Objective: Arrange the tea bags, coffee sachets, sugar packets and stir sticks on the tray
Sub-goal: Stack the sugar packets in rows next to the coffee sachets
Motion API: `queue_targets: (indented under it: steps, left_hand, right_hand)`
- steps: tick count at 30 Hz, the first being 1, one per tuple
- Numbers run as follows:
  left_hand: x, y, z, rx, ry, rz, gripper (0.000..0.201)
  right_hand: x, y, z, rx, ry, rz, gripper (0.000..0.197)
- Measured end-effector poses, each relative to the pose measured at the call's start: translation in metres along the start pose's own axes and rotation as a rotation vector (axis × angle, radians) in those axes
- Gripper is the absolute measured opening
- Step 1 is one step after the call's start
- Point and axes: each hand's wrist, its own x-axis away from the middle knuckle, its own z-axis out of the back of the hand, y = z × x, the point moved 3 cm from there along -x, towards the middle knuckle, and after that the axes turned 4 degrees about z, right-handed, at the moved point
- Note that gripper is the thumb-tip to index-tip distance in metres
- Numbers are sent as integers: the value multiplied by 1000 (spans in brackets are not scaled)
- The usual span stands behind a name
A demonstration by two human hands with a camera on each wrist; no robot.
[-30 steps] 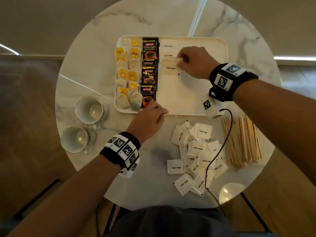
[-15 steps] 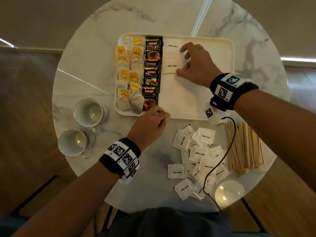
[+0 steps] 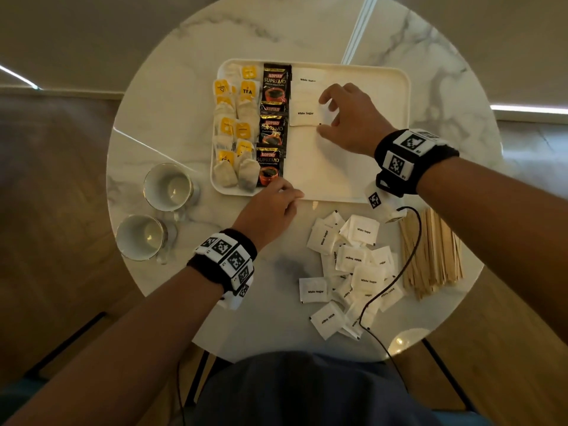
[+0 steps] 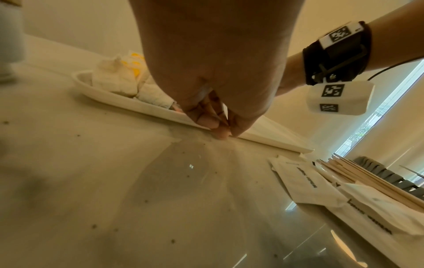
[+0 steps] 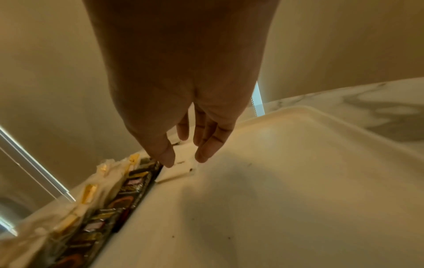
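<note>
A cream tray (image 3: 353,173) holds two columns of tea bags (image 3: 236,130), a column of dark coffee sachets (image 3: 273,124) and two white sugar packets (image 3: 305,79) lying one below the other. My right hand (image 3: 322,113) hovers over the lower sugar packet (image 5: 183,168) with fingers spread, thumb and a fingertip touching its right edge. My left hand (image 3: 289,195) has curled fingers and pinches the tray's front rim (image 4: 263,143). Several loose sugar packets (image 3: 350,272) and a bundle of wooden stir sticks (image 3: 430,250) lie on the table in front of the tray.
Two white cups (image 3: 169,187) (image 3: 141,238) stand left of the tray on the round marble table (image 3: 172,96). A black cable (image 3: 399,272) trails from my right wrist across the loose packets. The tray's right half is bare.
My right hand laid the second sugar packet below the first, let it go and spread its fingers. The left hand has stayed at the tray's rim.
</note>
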Motion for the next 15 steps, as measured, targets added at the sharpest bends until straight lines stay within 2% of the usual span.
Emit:
queue_targets:
  steps: [4, 8, 15]
  left_hand:
    - [10, 8, -1, -9, -21, -12, 30]
    - [32, 23, -9, -31, -62, -43, 27]
    - [48, 39, -37, -139, -204, -71, 40]
  right_hand:
    - [28, -13, 15, 37, -8, 44, 31]
    - [73, -24, 18, 23, -8, 73, 21]
    - [171, -13, -18, -26, -87, 40, 12]
